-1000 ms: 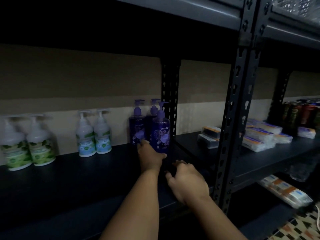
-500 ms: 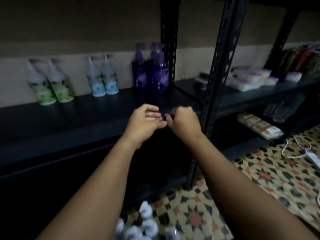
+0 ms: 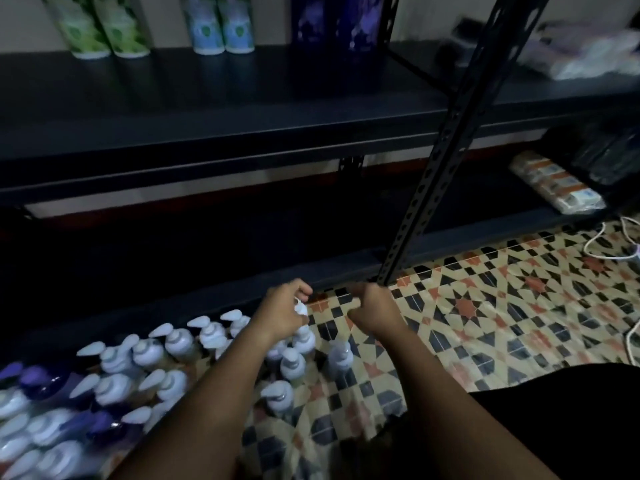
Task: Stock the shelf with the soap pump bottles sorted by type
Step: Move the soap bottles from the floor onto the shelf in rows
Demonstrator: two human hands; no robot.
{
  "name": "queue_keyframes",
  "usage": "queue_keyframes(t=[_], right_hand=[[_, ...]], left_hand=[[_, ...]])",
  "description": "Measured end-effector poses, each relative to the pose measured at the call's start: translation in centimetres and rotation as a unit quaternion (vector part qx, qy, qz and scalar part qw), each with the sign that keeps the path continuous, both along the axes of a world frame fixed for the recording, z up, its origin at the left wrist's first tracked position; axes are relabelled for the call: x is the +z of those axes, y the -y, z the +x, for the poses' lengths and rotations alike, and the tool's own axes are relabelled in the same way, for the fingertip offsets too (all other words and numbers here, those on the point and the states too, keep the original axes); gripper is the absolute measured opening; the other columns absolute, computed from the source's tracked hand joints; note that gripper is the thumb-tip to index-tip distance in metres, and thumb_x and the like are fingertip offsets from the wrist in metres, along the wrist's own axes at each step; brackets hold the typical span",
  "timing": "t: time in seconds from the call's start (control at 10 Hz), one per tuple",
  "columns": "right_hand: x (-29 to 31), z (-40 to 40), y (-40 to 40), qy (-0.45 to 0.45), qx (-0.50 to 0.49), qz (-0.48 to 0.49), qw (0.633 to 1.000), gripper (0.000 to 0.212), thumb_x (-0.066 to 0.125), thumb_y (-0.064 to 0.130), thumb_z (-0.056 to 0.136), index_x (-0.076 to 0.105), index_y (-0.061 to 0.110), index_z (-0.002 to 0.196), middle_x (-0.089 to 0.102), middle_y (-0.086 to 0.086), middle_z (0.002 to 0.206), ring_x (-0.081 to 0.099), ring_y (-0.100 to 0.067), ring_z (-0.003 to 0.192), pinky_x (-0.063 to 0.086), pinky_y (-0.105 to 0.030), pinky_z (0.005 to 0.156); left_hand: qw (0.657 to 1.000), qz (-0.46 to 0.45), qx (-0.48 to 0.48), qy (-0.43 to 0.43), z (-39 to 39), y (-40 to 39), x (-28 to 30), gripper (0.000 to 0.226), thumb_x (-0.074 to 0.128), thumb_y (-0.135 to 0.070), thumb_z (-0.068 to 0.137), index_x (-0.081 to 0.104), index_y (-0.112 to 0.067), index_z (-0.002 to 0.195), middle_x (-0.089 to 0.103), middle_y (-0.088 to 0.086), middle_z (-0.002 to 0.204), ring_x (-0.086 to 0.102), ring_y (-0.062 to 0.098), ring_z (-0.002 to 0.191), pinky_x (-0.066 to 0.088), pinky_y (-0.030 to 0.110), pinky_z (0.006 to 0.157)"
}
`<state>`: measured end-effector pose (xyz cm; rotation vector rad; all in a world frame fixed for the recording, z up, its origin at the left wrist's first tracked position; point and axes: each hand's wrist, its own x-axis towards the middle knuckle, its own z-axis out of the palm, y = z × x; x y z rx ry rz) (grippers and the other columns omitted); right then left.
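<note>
Head view has dropped from the shelf point(image 3: 242, 129) to the floor stock, so we're done placing that purple bottle point(image 3: 360, 32) (it's up by the post). Left hand point(image 3: 282, 315) curls round a white pump bottle point(image 3: 302, 336); right hand point(image 3: 375, 311) is loosely curled, holding nothing.
</note>
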<state>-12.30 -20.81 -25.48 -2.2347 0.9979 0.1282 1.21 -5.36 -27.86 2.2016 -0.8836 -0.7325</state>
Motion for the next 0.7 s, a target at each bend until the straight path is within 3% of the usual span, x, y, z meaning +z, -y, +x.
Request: queue_keyframes(t=[0.1,0.2,0.3,0.4,0.5,0.6,0.7], right_hand=[[-5.7,-1.3,0.2,-0.096,0.034,0.017,0.995,0.059,0.071,0.019,0.081,0.059,0.025,0.138,0.063,-0.002,0.139,0.061,-0.024,0.123,0.055,-0.040,0.100],[-9.2,-1.9,-0.1,-0.126,0.058,0.060,0.988,0.053,0.080,0.016,0.082,0.063,0.020,0.132,0.065,-0.001,0.132,0.062,-0.019,0.118,0.056,-0.028,0.088],[-11.2,-2.1,-0.4,-0.105,0.055,0.075,0.990,0.039,0.082,0.016,0.081,0.073,0.010,0.118,0.074,-0.010,0.117,0.069,-0.022,0.107,0.058,-0.037,0.092],[-12.4,-2.2,-0.6,-0.075,0.049,0.060,0.994,0.031,0.080,0.023,0.084,0.076,0.004,0.108,0.076,-0.012,0.107,0.071,-0.023,0.100,0.057,-0.035,0.091],[-13.6,-2.5,-1.1,-0.038,0.028,0.045,0.998,0.029,0.082,0.029,0.078,0.079,0.006,0.096,0.078,-0.009,0.093,0.072,-0.022,0.084,0.059,-0.039,0.083],[-14.5,-2.6,-1.3,-0.007,-0.002,0.052,0.999,0.024,0.081,0.022,0.073,0.079,0.007,0.091,0.077,-0.008,0.086,0.071,-0.021,0.077,0.060,-0.038,0.077],[-14.6,-2.9,-1.4,0.031,-0.034,0.088,0.995,0.019,0.084,0.014,0.074,0.079,0.009,0.092,0.077,-0.004,0.085,0.071,-0.019,0.077,0.055,-0.024,0.068]], left_hand=[[0.990,0.088,-0.076,0.080,-0.7,0.5,-4.0,0.020,0.064,0.000,0.087,0.063,-0.012,0.103,0.058,0.003,0.104,0.063,0.027,0.100,0.051,0.038,0.084],[0.975,0.177,-0.080,0.111,-0.8,1.0,-6.8,0.016,0.056,-0.001,0.091,0.058,-0.015,0.098,0.060,0.007,0.109,0.064,0.029,0.106,0.052,0.035,0.084],[0.964,0.211,-0.094,0.133,-0.9,1.6,-8.8,0.020,0.052,-0.001,0.093,0.044,-0.019,0.088,0.062,0.009,0.112,0.065,0.030,0.104,0.055,0.037,0.082],[0.949,0.247,-0.108,0.166,-0.8,2.8,-10.6,0.022,0.054,-0.013,0.099,0.041,-0.022,0.085,0.062,0.013,0.125,0.061,0.034,0.116,0.044,0.028,0.083],[0.938,0.279,-0.120,0.165,-1.0,3.4,-12.2,0.026,0.049,-0.007,0.100,0.047,-0.027,0.085,0.065,0.016,0.118,0.063,0.035,0.110,0.040,0.016,0.063],[0.955,0.167,-0.023,0.244,-0.9,3.5,-12.7,0.016,0.071,-0.003,0.084,0.062,-0.005,0.097,0.060,0.003,0.078,0.064,0.029,0.074,0.044,0.017,0.050],[0.972,0.214,-0.009,0.100,-0.9,3.5,-11.3,0.031,0.049,-0.013,0.103,0.041,-0.027,0.076,0.031,-0.010,0.074,0.043,0.020,0.077,0.034,0.013,0.056]])
